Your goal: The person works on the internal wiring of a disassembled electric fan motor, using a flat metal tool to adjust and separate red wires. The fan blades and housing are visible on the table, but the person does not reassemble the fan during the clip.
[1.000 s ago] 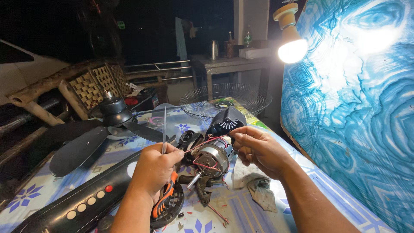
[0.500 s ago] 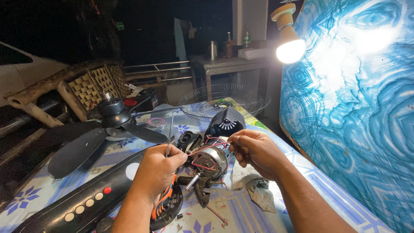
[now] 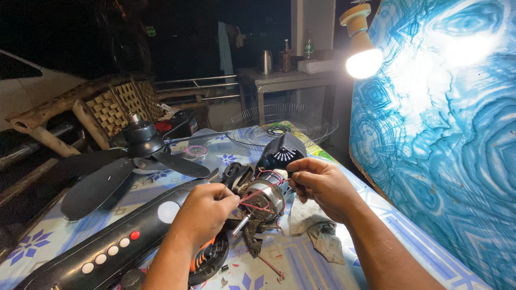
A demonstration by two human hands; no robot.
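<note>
Fingers [image 3: 228, 200] of the left hand [image 3: 207, 212] are pinching thin red wires [image 3: 252, 197] on the small fan motor [image 3: 264, 196], and the right hand [image 3: 321, 185] is gripping its other side, above the flowery tabletop [image 3: 301, 263]. Its black cover [image 3: 280, 152] is already lying behind, and the blades [image 3: 115, 172] are off too. Wire ends are hiding under the fingers, so the join is hard to see.

Premises present as an informal home repair spot at night: a cloth-covered table [image 3: 376, 215] carries a dismantled fan motor [image 3: 263, 196], fan blades [image 3: 123, 172] and a wire fan guard [image 3: 279, 126], lit by one bare bulb [image 3: 364, 62], with a kettle [image 3: 266, 62] behind.
</note>
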